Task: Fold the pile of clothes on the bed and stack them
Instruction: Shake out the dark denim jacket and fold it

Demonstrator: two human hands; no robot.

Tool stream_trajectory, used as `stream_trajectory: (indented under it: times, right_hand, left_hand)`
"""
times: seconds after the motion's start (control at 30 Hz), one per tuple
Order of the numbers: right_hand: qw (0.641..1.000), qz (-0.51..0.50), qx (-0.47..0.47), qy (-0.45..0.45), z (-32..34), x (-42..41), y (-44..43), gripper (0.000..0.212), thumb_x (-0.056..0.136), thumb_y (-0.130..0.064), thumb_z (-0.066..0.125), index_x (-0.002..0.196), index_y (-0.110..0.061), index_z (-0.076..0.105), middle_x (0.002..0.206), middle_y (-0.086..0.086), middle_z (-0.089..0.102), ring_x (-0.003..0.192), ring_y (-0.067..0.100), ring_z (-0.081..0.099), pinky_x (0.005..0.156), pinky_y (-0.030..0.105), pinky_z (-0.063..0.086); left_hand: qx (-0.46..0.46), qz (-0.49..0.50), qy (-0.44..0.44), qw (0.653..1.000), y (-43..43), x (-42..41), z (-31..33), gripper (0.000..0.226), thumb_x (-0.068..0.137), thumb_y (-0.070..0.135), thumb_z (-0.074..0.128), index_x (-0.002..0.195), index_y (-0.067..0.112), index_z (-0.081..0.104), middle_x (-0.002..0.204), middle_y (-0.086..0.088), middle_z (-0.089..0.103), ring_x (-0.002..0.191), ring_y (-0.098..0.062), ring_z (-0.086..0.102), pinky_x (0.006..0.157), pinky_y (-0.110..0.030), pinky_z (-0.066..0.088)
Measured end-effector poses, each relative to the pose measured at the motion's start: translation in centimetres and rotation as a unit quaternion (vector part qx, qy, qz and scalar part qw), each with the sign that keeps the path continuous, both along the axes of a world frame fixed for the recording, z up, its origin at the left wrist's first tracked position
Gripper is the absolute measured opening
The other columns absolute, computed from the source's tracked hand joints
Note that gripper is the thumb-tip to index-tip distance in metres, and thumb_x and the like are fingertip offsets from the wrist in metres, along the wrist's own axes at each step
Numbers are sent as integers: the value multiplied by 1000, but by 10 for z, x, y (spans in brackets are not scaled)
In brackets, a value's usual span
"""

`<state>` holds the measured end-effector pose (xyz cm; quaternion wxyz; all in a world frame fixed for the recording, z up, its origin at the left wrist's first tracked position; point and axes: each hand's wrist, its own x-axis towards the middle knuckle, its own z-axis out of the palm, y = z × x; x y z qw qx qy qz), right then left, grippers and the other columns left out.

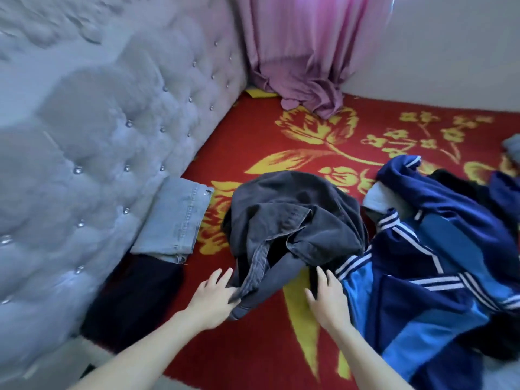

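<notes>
Fingers of my left hand pinch the grey garment by its hem, lower centre; my right hand pinches the opposite edge. It lies crumpled mid-frame on the bed. I judge it soft, limp and fairly heavy, so the stitched edges are the best hold.

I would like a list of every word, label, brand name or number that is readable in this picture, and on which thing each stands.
None can be read.
The blue track jacket shows only white stripes, no logo in view.
The folded light jeans and the dark grey garment show no legible tag.
The red blanket bears only yellow flower patterns.
</notes>
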<state>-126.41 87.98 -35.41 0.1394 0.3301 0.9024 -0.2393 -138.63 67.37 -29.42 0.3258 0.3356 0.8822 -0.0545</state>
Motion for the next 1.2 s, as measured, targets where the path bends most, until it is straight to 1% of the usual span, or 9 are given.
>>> stream_trajectory:
  times: [0.13,0.3,0.4,0.5,0.6,0.77,0.93,1.03,1.2]
  right_hand:
    - [982,147,74,89,62,-32,-36,69,94,-27,49,150,-23,9,156,10,10,143,25,13,112,37,21]
    - [959,241,129,77,99,-51,-69,68,94,-20,50,149,-29,11,156,10,9,144,28,8,112,44,18]
    - [942,265,183,98,113,-58,-79,48,93,-19,49,138,-20,34,146,9,34,139,25,23,108,41,22]
    - [933,256,198,155,139,-62,-81,23,91,-19,48,114,-14,47,113,5,60,114,25,51,95,36,29]
    - [934,170,166,267,196,-66,-75,15,86,-13,53,94,-15,41,91,11,65,85,35,60,64,32,31]
    - [873,103,251,405,339,-78,-56,20,81,-11,59,99,-7,53,94,17,65,86,40,60,65,37,38]
    - [821,82,314,470,451,-61,-48,18,90,-10,50,107,-5,52,76,16,55,77,38,60,63,34,43]
    - [779,60,342,522,501,-49,-42,21,89,-13,52,109,-6,53,88,23,62,80,38,60,65,30,39]
    - [714,22,405,570,565,-27,-33,22,90,-24,52,105,-8,52,91,27,64,83,42,60,75,42,47]
  left_hand:
    - [-29,-126,60,990,-22,9,52,46,101,39,25,143,20,33,158,-7,-1,144,-27,2,114,-41,17]
    - [-15,-224,125,966,-51,17,113,48,102,39,26,146,21,26,157,-4,10,141,-24,16,110,-40,24]
    - [64,-153,117,979,-78,15,140,40,101,38,30,139,27,38,146,1,38,131,-21,37,101,-37,34]
    - [196,16,130,972,-100,7,164,26,99,36,38,116,28,55,108,-1,64,102,-23,57,77,-33,40]
    - [351,174,135,910,-115,-8,180,20,97,24,47,80,18,56,70,0,55,80,-27,56,64,-32,34]
    - [485,203,154,837,-111,-30,241,36,96,15,49,60,18,45,59,1,47,58,-10,44,55,-23,30]
    - [549,123,257,786,-98,-39,344,28,95,21,49,70,12,53,67,-4,52,69,-20,50,57,-29,28]
    - [564,75,327,754,-96,-34,408,30,96,24,48,67,18,46,67,-1,50,74,-23,52,62,-29,30]
    - [557,19,457,693,-86,-29,478,25,98,32,43,95,13,58,85,-8,56,81,-27,52,71,-33,37]
